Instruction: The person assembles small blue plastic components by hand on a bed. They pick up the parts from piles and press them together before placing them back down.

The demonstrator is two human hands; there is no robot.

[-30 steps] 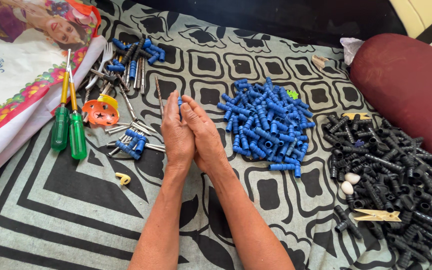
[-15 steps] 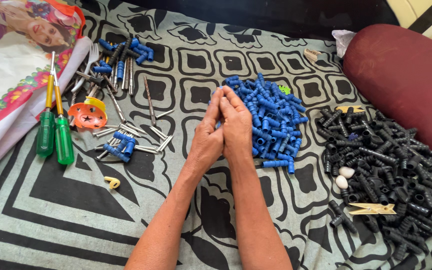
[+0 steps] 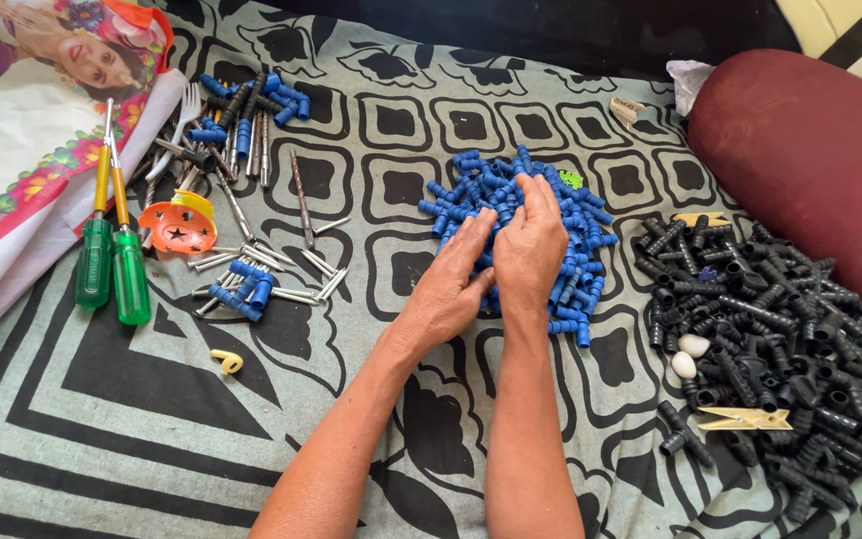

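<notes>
Fingers [image 3: 526, 195] of both hands loosely curled, L hand [image 3: 448, 284] & R hand [image 3: 531, 245] resting on blue connector pile [image 3: 576, 215], grip unclear

Bare patterned cloth [image 3: 152, 419] lies open between the screwdrivers [image 3: 112, 260], blue connector pile [image 3: 521, 230] and black fittings pile [image 3: 780, 339].

Both bare forearms reach forward from the bottom edge, angling toward each other until the wrists nearly meet. The left hand [image 3: 448, 289] lies palm down, fingers stretched forward and slightly spread. The right hand [image 3: 530, 245] sits just beside it, touching along the thumb side, fingers curled downward, its grip loose.
</notes>
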